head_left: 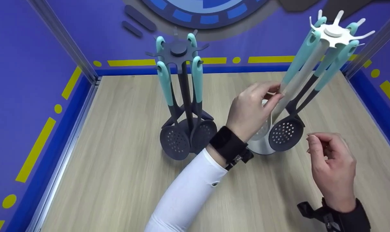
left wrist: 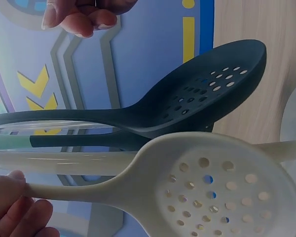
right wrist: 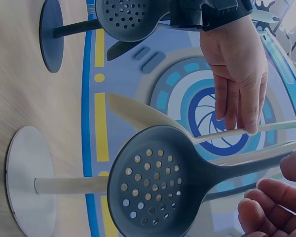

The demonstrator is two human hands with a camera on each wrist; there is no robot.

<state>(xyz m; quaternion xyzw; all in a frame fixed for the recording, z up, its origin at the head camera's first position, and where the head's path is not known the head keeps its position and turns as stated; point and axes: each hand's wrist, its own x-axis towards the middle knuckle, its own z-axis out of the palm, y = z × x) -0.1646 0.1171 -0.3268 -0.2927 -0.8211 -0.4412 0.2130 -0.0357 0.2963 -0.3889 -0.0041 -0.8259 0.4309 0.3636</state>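
My left hand [head_left: 251, 106] pinches the narrow neck of a cream skimmer [left wrist: 222, 182] with round holes. It hangs by a mint handle on a white utensil stand [head_left: 333, 30], beside the pole. Also hanging there is a dark skimmer [head_left: 287, 133], its perforated bowl facing forward, with other dark, mint-handled utensils behind it. Loosely curled and holding nothing, my right hand [head_left: 333, 167] hovers to the right of the dark skimmer, apart from it. The left fingertips are partly hidden behind the cream neck in the left wrist view.
Left of the white stand, a black utensil stand [head_left: 179, 48] holds several mint-handled dark utensils, including a perforated skimmer [head_left: 174, 142]. Both stands are on a wood-grain table [head_left: 117, 177]. Blue printed panels [head_left: 30, 48] enclose the back and sides.
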